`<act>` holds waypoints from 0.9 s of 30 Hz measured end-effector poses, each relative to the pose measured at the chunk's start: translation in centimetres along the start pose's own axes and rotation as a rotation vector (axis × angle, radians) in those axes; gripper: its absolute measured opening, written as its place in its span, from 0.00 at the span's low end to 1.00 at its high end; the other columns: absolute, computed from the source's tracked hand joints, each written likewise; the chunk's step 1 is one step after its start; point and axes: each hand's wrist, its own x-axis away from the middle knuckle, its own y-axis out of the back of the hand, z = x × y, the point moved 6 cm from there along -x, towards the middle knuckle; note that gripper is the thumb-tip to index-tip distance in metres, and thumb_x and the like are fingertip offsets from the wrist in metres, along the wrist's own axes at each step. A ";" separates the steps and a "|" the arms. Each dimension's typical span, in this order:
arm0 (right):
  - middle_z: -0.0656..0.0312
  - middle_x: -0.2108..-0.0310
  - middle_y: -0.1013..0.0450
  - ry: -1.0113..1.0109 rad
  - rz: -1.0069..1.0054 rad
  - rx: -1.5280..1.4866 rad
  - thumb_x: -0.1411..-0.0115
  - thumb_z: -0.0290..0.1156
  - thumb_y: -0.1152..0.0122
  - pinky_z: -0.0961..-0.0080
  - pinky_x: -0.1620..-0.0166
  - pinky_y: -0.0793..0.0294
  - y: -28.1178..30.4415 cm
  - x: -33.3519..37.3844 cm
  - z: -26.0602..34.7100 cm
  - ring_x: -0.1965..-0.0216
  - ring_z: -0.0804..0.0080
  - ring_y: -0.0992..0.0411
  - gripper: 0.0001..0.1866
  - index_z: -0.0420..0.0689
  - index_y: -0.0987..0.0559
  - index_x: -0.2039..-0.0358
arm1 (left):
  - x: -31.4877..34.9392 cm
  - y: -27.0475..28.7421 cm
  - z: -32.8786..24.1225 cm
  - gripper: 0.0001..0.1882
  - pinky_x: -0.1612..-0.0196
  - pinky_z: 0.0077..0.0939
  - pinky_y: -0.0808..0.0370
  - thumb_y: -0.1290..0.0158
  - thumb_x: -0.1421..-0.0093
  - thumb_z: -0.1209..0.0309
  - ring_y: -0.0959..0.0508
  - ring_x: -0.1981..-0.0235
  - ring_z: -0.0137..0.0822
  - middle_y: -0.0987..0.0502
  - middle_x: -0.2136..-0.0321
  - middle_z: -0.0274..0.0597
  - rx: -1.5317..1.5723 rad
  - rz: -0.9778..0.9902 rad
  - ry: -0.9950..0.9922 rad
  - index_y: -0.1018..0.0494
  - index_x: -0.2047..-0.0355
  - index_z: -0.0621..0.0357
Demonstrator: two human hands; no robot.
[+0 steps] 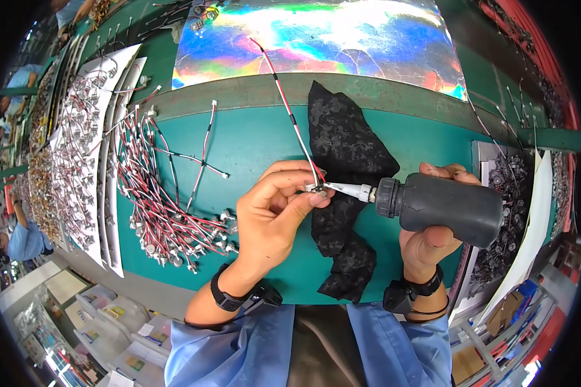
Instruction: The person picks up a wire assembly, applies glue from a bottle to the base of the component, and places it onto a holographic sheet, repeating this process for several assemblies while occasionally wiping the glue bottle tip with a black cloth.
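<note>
My left hand point(268, 216) pinches a small metal part point(316, 189) between thumb and fingers. From that part a thin lead of red, black and white wires point(284, 102) rises toward the far side. Wrapped round a black squeeze bottle point(455, 205) is my right hand point(425, 250), which holds it on its side. The bottle's pale tapered nozzle point(350, 189) points left, its tip at the small part; whether it touches is too small to tell. A crumpled black cloth point(347, 138) lies beneath and beyond the hands on the green mat point(252, 135).
A heap of wired metal parts point(168, 206) lies left of my left hand. Farther left are white boards point(110, 161) covered with similar parts. A tray of dark parts point(500, 219) stands at right. Shiny holographic sheet point(316, 45) covers the far side. Blue-sleeved people point(29, 238) are at far left.
</note>
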 end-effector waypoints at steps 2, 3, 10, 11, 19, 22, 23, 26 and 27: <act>0.55 0.61 0.36 0.006 -0.007 0.018 0.61 0.58 0.40 0.71 0.51 0.35 0.2 0.0 0.0 0.57 0.67 0.34 0.42 0.40 0.40 0.53 | 0.0 0.0 0.1 0.10 0.63 0.24 0.25 0.54 0.50 0.89 0.26 0.64 0.37 0.33 0.62 0.47 0.026 0.012 0.023 0.33 0.66 0.71; 0.55 0.61 0.36 0.011 0.000 -0.001 0.61 0.58 0.40 0.71 0.51 0.35 0.2 0.0 0.0 0.57 0.67 0.34 0.42 0.40 0.40 0.53 | 0.0 0.0 0.1 0.10 0.63 0.24 0.25 0.54 0.50 0.89 0.26 0.64 0.37 0.33 0.62 0.47 0.025 0.012 0.022 0.33 0.66 0.71; 0.55 0.61 0.36 0.028 0.020 -0.030 0.60 0.58 0.40 0.70 0.52 0.35 0.0 -0.1 0.0 0.57 0.67 0.34 0.42 0.40 0.40 0.53 | 0.0 0.0 0.3 0.10 0.62 0.25 0.25 0.54 0.50 0.89 0.26 0.64 0.38 0.33 0.62 0.48 0.049 0.013 0.032 0.33 0.65 0.71; 0.55 0.61 0.36 0.039 0.029 -0.047 0.60 0.58 0.40 0.70 0.51 0.35 -0.1 -0.2 0.0 0.57 0.67 0.34 0.42 0.40 0.40 0.53 | 0.0 0.0 0.3 0.10 0.62 0.25 0.25 0.54 0.50 0.89 0.26 0.64 0.38 0.33 0.62 0.48 0.049 0.013 0.032 0.33 0.65 0.71; 0.55 0.61 0.35 0.041 0.026 -0.062 0.60 0.58 0.41 0.69 0.51 0.35 -0.1 -0.1 0.1 0.57 0.67 0.35 0.41 0.40 0.40 0.54 | 0.1 -0.1 0.2 0.10 0.62 0.25 0.25 0.55 0.49 0.88 0.26 0.64 0.38 0.33 0.62 0.48 0.048 0.006 0.035 0.33 0.65 0.71; 0.55 0.61 0.35 0.007 -0.011 -0.030 0.60 0.57 0.41 0.69 0.51 0.35 0.1 0.0 0.0 0.57 0.66 0.34 0.41 0.40 0.40 0.54 | 0.1 -0.1 0.2 0.10 0.62 0.26 0.25 0.55 0.49 0.88 0.26 0.64 0.38 0.33 0.62 0.48 0.047 0.007 0.040 0.33 0.65 0.71; 0.54 0.61 0.35 -0.007 -0.018 -0.020 0.60 0.57 0.41 0.69 0.51 0.35 0.1 0.0 0.0 0.57 0.66 0.34 0.41 0.40 0.40 0.54 | 0.1 -0.1 0.2 0.10 0.62 0.26 0.25 0.55 0.49 0.88 0.26 0.64 0.38 0.33 0.62 0.48 0.046 0.008 0.040 0.33 0.65 0.71; 0.54 0.61 0.35 -0.035 -0.035 -0.003 0.60 0.57 0.40 0.68 0.50 0.36 0.2 -0.1 -0.1 0.57 0.66 0.34 0.41 0.40 0.40 0.54 | 0.1 -0.2 0.1 0.10 0.62 0.26 0.25 0.55 0.48 0.87 0.26 0.64 0.39 0.32 0.63 0.48 0.032 0.005 0.054 0.34 0.64 0.70; 0.54 0.60 0.35 -0.038 -0.046 -0.006 0.60 0.57 0.40 0.68 0.50 0.36 0.2 -0.1 -0.2 0.57 0.66 0.34 0.41 0.39 0.40 0.54 | 0.1 -0.2 0.1 0.10 0.62 0.26 0.25 0.55 0.48 0.87 0.26 0.64 0.39 0.32 0.63 0.48 0.029 0.008 0.055 0.34 0.64 0.70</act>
